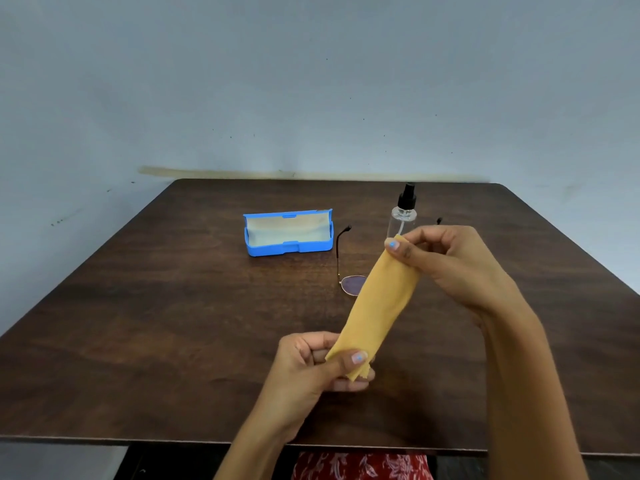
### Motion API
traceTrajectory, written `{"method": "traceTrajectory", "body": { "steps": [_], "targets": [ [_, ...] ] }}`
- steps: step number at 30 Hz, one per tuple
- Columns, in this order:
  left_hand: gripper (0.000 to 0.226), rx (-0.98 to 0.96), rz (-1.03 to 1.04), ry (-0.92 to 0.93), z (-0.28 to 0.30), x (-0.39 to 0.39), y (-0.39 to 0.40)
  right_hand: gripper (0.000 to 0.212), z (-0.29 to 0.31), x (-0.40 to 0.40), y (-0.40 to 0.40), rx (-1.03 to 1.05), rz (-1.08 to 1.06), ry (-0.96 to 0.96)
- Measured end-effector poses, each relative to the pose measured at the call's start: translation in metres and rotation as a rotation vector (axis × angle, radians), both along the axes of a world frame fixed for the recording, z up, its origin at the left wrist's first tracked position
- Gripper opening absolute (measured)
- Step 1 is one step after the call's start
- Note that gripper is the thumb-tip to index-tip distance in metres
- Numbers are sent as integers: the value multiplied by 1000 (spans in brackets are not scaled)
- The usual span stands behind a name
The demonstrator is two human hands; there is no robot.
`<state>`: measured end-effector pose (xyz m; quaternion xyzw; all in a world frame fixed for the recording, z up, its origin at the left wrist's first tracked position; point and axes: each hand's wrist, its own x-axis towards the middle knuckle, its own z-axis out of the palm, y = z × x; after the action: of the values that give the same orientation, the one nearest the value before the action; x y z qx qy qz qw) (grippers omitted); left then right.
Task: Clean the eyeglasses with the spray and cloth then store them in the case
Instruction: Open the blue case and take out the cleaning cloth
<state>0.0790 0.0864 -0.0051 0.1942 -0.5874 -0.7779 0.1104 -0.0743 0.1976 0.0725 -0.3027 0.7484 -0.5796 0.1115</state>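
A yellow cloth (377,303) is stretched above the table between both hands. My left hand (311,368) pinches its near end, and my right hand (450,268) pinches its far end. The eyeglasses (349,278) lie on the table behind the cloth, arms unfolded; only one lens and one arm show fully. A clear spray bottle (403,213) with a black nozzle stands upright behind my right hand. The blue case (289,249) sits open at mid-table, its pale lining showing and nothing inside.
The dark wooden table (173,323) stands against a pale blue wall. Its near edge runs just under my forearms, with red patterned fabric below it.
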Motion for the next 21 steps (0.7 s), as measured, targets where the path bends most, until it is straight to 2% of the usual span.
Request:
{"method": "traceTrajectory", "body": {
  "steps": [4, 9, 12, 14, 18, 19, 21],
  "targets": [
    [31, 36, 92, -17, -4, 0, 3, 18, -3, -5, -1, 7, -15, 7],
    [21, -10, 150, -39, 0, -3, 7, 12, -4, -4, -5, -45, -87, 8],
    [29, -52, 150, -72, -2, -3, 5, 13, -1, 0, -6, -57, -71, 3],
    [35, -131, 86, -117, -2, -2, 1, 15, 2, 3, -7, -41, -32, 11],
    [28, -307, -126, -206, 1, 4, -9, 28, 13, 10, -4, -51, 87, 18],
    [31, -365, -134, -220, 3, 5, -11, 32, 16, 13, -3, -48, 118, 24],
    [53, -535, -80, -203, 9, 4, -13, 35, 23, 18, 0, -51, 176, 18]
  ]
}}
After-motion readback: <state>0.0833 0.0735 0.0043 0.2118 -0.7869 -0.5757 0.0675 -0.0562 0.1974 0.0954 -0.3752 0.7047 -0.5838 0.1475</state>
